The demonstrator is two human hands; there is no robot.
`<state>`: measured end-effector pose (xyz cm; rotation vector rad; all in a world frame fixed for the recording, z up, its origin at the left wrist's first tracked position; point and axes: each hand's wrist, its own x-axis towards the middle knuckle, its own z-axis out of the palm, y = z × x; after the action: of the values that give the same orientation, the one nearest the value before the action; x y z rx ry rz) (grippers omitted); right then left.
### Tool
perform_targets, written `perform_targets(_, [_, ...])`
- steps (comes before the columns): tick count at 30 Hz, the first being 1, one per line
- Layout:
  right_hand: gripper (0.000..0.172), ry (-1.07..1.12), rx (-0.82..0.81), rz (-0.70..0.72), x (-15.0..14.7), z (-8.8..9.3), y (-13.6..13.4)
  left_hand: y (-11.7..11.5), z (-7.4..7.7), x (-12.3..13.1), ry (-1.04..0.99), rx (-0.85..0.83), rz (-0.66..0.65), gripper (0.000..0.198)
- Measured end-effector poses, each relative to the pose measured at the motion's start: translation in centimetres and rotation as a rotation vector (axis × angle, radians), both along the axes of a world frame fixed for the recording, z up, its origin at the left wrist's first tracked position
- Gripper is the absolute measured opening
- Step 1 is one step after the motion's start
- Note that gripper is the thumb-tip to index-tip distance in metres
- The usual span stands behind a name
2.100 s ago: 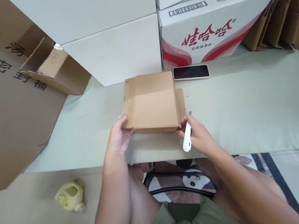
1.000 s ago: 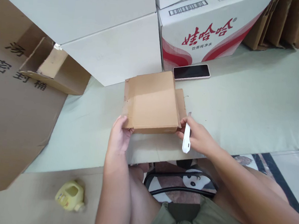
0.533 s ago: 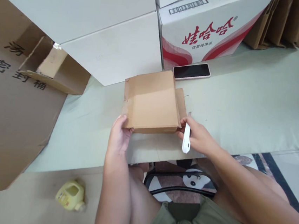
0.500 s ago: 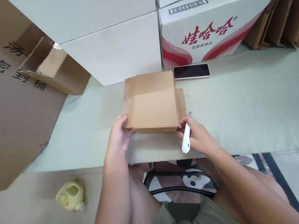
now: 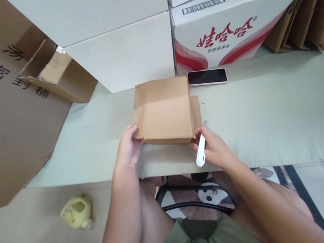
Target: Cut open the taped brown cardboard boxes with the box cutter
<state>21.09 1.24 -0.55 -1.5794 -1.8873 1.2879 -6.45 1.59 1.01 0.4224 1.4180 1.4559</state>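
A flattish brown cardboard box (image 5: 167,110) lies on the pale green tabletop, with flaps sticking out at its left and right sides. My left hand (image 5: 129,147) grips its near left corner, thumb on top and the other fingers partly hidden beneath. At the near right corner is my right hand (image 5: 215,147), closed around a white utility knife (image 5: 201,152) whose short blade tip points away from me. Fingertips of that same hand also touch the box's right flap.
A phone (image 5: 207,77) lies behind the box, before a white-and-red carton (image 5: 215,42). White boxes (image 5: 122,52) rise at the back left. An open small carton (image 5: 77,77) and a large brown carton (image 5: 12,130) stand left. A yellow jug (image 5: 76,210) is on the floor.
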Motion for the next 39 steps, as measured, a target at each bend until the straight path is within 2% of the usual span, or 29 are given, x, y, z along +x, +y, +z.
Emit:
perform_targets(13, [0.027, -0.029, -0.005, 0.019, -0.26, 0.27, 0.03, 0.17, 0.63, 0.35, -0.019, -0.008, 0.023, 0.037])
perform_targets(28, [0.026, -0.024, -0.004, 0.012, -0.28, 0.3, 0.02, 0.23, 0.25, 0.09, -0.011, 0.002, 0.012, 0.037])
perform_targets(39, [0.026, -0.036, -0.003, 0.014, -0.35, 0.45, 0.03, 0.16, 0.57, 0.23, -0.03, -0.006, 0.032, 0.04])
